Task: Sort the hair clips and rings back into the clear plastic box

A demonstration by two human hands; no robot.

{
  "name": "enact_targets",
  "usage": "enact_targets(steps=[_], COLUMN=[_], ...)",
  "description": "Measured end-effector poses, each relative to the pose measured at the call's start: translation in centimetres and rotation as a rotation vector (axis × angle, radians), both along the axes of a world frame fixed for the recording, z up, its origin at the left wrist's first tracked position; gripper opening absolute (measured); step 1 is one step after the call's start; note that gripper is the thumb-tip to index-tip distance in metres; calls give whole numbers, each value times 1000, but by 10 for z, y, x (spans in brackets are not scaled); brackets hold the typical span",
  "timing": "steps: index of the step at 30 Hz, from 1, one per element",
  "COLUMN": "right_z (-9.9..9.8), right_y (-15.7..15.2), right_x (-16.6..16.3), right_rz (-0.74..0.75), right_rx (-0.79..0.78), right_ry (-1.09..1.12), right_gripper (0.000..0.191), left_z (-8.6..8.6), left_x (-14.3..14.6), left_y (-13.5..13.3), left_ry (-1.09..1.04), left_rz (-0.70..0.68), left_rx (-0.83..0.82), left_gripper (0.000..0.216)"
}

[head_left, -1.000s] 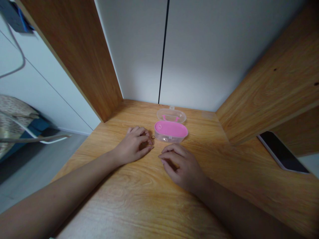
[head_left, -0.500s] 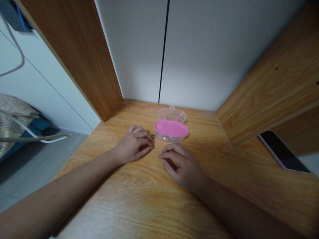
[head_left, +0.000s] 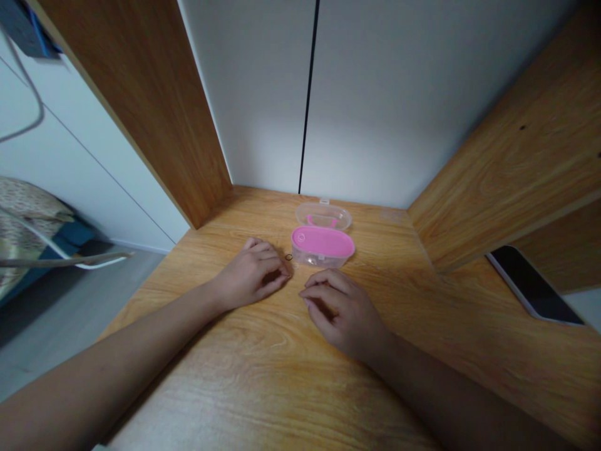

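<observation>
A small oval plastic case (head_left: 322, 242) stands open on the wooden desk (head_left: 263, 369), its pink base in front and its clear lid (head_left: 323, 216) folded back. A tiny dark ring (head_left: 288, 257) lies on the desk just left of the case. My left hand (head_left: 251, 274) rests knuckles-up with its fingers curled and pinched together, their tips right by the ring; what they hold, if anything, is hidden. My right hand (head_left: 339, 312) rests on the desk in front of the case, fingers loosely curled under, nothing visible in it.
A dark phone (head_left: 533, 285) lies on the lower wooden ledge at the right. Wooden side panels (head_left: 154, 113) and a white back wall (head_left: 357, 94) close in the desk. Off the desk's left edge are the floor and a chair with fabric (head_left: 32, 232).
My left hand's fingertips have drawn in slightly beside the ring. My right hand has stayed in place.
</observation>
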State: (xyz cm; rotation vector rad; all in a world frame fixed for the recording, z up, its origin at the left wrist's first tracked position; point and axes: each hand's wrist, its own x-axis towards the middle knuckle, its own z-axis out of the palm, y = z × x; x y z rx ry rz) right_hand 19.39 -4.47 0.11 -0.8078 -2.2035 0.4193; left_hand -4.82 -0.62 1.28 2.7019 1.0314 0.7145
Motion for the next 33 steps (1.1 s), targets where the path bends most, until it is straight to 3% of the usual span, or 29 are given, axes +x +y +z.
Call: enact_targets(steps=[7,18,26,33], right_z=[-1,-2,-2,-1], right_y=[1,1,1,1], right_x=[0,0,-1,-1], right_rz=[10,5,11,4], right_rx=[-5,-8,-8,-2], right_ry=[-9,-12,-21,-7], right_gripper=[16,15,14,14], left_z=[-4,-6,-3,0], left_x=[-1,3,5,3], left_y=[1,-1,-3,-3], left_ry=[-7,167,202,111], left_rz=[-44,55,53,55], left_rx=[28,31,57,105], left_gripper=[15,38,38,31])
